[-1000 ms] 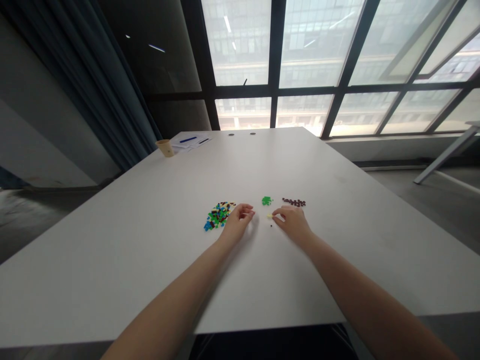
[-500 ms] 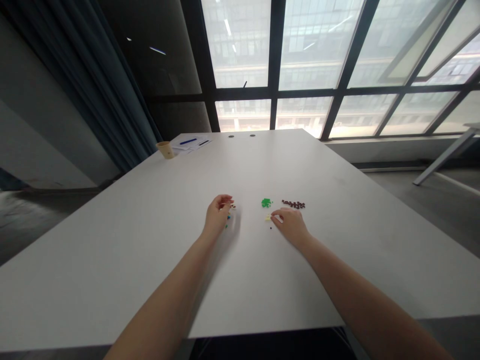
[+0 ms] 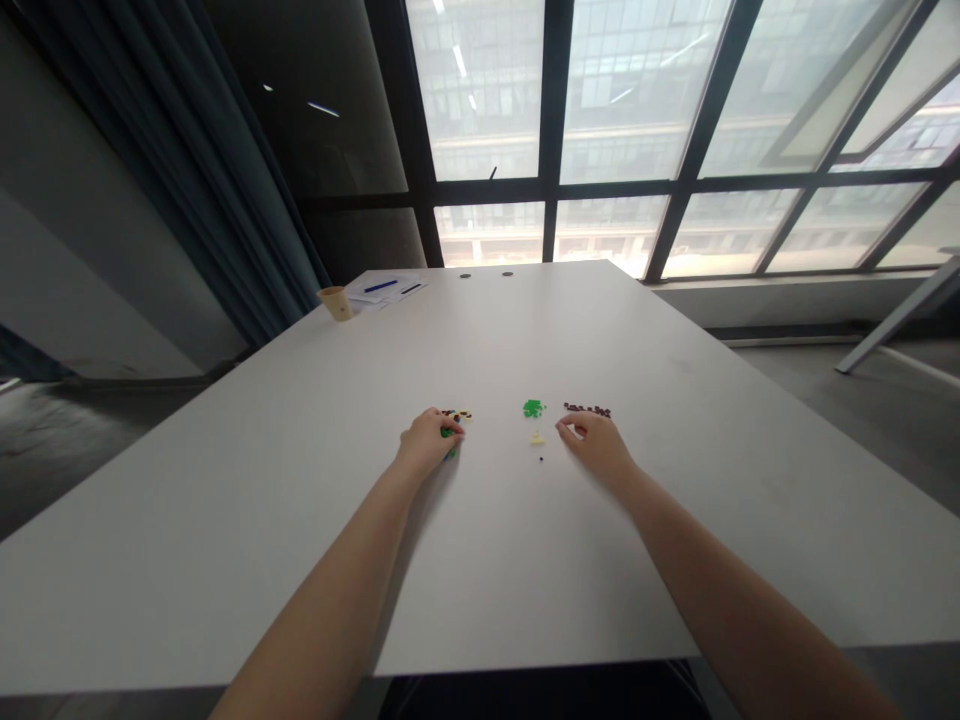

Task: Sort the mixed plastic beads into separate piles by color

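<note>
My left hand (image 3: 427,440) rests low at a mixed pile of tiny pieces (image 3: 459,414), yellow, dark, blue and green. Its thumb and fingers are pinched together, with a small green piece (image 3: 447,432) showing beside them; what lies between the tips is hidden. My right hand (image 3: 595,440) is just right of a few pale yellow pieces (image 3: 537,440), apart from them. Its thumb and index tips come together, and anything between them is too small to make out. Beyond it lie dark brown pieces (image 3: 585,407), partly covered by the hand.
A heap of green pieces (image 3: 532,408) sits between the hands, farther out. One dark piece (image 3: 541,459) lies nearer me on the white table (image 3: 510,560). A paper cup (image 3: 336,303) and papers with a blue pen (image 3: 381,286) are at the far left.
My left hand has come nearer and slightly left, uncovering more of the mixed pile. The right hand has drawn back to the right from the pale yellow pieces, which stay on the table.
</note>
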Demonstrator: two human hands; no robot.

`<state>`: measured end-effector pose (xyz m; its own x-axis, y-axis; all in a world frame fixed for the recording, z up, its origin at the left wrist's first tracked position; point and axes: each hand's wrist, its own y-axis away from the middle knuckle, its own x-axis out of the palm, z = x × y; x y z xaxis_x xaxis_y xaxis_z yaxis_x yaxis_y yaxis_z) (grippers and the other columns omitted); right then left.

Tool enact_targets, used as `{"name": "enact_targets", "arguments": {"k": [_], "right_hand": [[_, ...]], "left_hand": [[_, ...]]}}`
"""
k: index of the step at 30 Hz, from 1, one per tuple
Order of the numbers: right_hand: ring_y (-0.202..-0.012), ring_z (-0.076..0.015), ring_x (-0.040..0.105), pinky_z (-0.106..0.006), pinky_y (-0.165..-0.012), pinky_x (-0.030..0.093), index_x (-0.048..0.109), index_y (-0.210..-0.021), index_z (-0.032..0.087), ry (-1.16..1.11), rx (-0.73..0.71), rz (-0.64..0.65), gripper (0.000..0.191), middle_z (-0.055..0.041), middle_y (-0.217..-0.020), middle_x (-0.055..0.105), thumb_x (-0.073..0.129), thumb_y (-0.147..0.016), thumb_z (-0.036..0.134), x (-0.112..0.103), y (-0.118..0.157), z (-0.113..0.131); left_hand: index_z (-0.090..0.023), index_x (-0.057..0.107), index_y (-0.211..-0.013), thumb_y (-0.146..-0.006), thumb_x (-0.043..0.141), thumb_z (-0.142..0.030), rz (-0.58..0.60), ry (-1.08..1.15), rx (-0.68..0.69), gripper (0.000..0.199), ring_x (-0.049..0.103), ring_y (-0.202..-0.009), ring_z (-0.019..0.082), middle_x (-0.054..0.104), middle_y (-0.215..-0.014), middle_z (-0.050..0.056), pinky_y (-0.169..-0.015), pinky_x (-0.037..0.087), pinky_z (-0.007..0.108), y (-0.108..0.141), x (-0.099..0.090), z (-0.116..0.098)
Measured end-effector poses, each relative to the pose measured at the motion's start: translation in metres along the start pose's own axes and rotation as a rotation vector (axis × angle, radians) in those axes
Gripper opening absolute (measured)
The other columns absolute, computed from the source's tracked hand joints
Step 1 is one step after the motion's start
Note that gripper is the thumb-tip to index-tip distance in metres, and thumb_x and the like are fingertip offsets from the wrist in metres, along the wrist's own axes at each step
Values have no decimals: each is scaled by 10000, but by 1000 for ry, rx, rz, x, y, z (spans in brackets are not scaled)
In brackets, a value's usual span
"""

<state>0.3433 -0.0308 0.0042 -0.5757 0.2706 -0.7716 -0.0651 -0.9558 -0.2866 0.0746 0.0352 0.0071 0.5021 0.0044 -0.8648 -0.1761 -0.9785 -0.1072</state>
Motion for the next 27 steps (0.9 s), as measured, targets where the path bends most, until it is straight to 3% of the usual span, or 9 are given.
{"name": "enact_targets", "arguments": {"k": [6, 10, 15, 19, 23, 27], "right_hand": [[-657, -145, 559, -252, -638, 403, 676, -769, 201, -16, 3, -2, 248, -35, -779, 672, 460, -760, 322, -3, 1, 2], [-641, -145, 552, -258, -640, 406, 676, -774, 192, -17, 30, -38, 257, -41, -756, 668, 463, -756, 335, -6, -1, -1], [-635, -140, 547, -253, -633, 406, 672, -759, 189, -56, 18, -67, 239, -44, -746, 663, 472, -756, 319, -9, -1, 0], [-585, -122, 516, -235, -581, 389, 662, -746, 179, -136, -142, -67, 211, -37, -697, 636, 473, -776, 268, -9, 5, 16], [-586, -118, 488, -238, -609, 381, 653, -800, 188, -196, -334, -65, 178, -12, -620, 574, 484, -792, 244, -10, 15, 37], [-609, -121, 482, -249, -643, 378, 643, -849, 210, -211, -407, -51, 154, 3, -613, 540, 507, -789, 250, -10, 24, 51]], "left_hand": [[-234, 673, -643, -618, 589, -263, -35, 12, 26, 92, 533, -764, 201, 584, -821, 39, -630, 356, 261, 1, -1, -3], [-191, 629, -645, -636, 586, -261, -26, 320, 60, 82, 508, -644, 156, 568, -681, 23, -606, 362, 252, 0, 0, -11], [-171, 570, -716, -599, 668, -314, 259, 960, -100, 209, 458, -540, 78, 533, -635, -21, -505, 329, 191, 12, 5, -36], [-175, 554, -754, -545, 742, -265, 461, 1389, -228, 295, 510, -597, 57, 571, -754, -5, -541, 372, 174, 26, 11, -55], [-173, 557, -751, -526, 767, -235, 573, 1518, -295, 314, 534, -616, 58, 586, -758, -3, -560, 392, 171, 35, 15, -66], [-164, 556, -714, -539, 763, -261, 629, 1491, -257, 288, 522, -599, 58, 569, -708, -10, -553, 385, 176, 38, 17, -69]]}}
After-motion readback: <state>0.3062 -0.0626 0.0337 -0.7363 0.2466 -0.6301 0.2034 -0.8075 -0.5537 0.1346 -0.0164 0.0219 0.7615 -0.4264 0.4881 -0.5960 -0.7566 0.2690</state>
